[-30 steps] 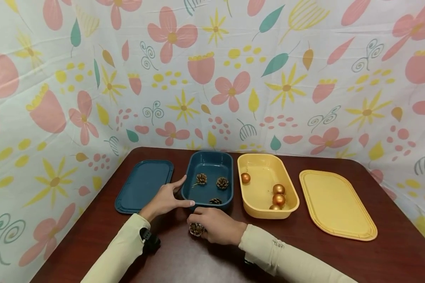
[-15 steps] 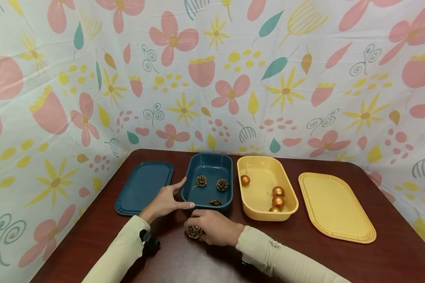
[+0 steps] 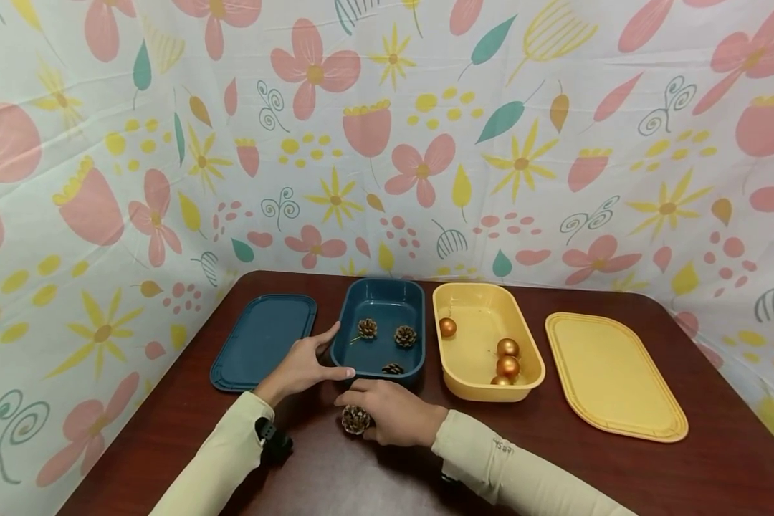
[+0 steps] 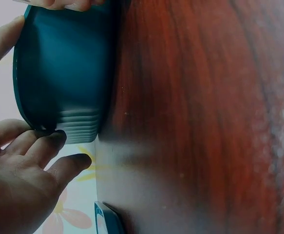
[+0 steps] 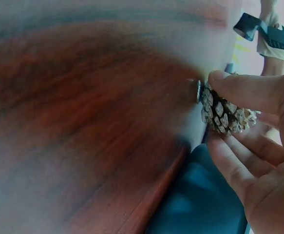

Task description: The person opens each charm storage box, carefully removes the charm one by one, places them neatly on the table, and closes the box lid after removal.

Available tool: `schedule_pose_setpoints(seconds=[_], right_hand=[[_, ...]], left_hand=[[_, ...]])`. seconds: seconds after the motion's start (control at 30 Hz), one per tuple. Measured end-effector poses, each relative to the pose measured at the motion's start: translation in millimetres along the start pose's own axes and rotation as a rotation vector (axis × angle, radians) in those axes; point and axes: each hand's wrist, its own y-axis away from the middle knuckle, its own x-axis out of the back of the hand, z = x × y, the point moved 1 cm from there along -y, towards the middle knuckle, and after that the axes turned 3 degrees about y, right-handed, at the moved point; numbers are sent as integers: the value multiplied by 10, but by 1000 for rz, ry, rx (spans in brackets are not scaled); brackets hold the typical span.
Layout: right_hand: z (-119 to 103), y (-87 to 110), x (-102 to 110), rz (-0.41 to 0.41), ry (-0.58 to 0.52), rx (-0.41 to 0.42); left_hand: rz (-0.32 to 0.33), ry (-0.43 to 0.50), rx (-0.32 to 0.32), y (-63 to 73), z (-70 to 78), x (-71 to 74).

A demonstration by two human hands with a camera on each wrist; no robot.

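Note:
My right hand (image 3: 396, 414) pinches a brown pine cone (image 3: 355, 421) between thumb and fingers, just in front of the blue box; whether the cone touches the table cannot be told. Its pale-tipped scales show in the right wrist view, where the cone (image 5: 223, 113) sits between thumb (image 5: 249, 91) and fingertips. My left hand (image 3: 302, 367) spans the near-left corner of the open blue box (image 3: 380, 287), its straight thumb on the front rim. In the left wrist view its fingers (image 4: 51, 151) touch the blue box's ribbed end. Inside that box lie three pine cones (image 3: 405, 336).
A blue lid (image 3: 264, 340) lies flat left of the blue box. To the right stands a yellow box (image 3: 484, 391) holding several gold balls (image 3: 507, 366), and beyond it a yellow lid (image 3: 615, 376). All rest on a dark brown table (image 3: 542, 444) before a flower-patterned cloth (image 3: 374, 179).
The right hand's fingertips and the pine cone have shifted slightly to the left compared with a second ago. My left hand stays at the blue box.

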Motion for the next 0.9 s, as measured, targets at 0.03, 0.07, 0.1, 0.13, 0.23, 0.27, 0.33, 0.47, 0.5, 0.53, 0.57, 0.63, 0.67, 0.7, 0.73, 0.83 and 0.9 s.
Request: schedule_pose_setpoints(seconds=[0.03,0.07,0.1,0.13,0.23,0.27,0.33,0.47,0.5,0.53,0.57,0.63,0.67,0.7,0.73,0.83,0.9], right_hand=[[2,2,7,-2,-1,-4],[5,5,16,-2,-5,-5],[7,8,23,0,-8,-4],[10,12,30,4,-12,-4],[20,19,54,18,-21,-4],[24,21,61,22,-23,-4],[29,23,73,23,-23,-8],[33,32,110,16,-41,-18],[35,36,122,16,-48,-23],[36,42,139,19,-61,-28],[40,47,157,23,-74,-32],[52,59,197,36,-103,-36],[59,65,220,44,-116,-38],[69,70,244,52,-130,-38],[78,77,272,59,-145,-37],[99,95,372,82,-207,-39],[111,104,448,99,-250,-43]], left_hand=[[1,-1,-1,-1,1,0],[0,-1,0,-2,3,0],[1,-1,1,-2,4,0],[1,-1,3,-1,6,-1],[-1,0,6,2,10,-3],[-1,2,8,2,9,-4],[-1,6,8,4,7,-5],[0,7,9,7,0,-6],[-1,7,8,8,-1,-6],[-1,5,6,8,-2,-5],[-1,4,6,9,-3,-5],[-3,3,6,8,-4,-4],[-4,3,5,6,-4,-4],[-4,1,3,5,-4,-2],[-3,-2,1,4,-2,0],[-3,-5,3,2,3,4],[-4,-8,3,0,2,6]])
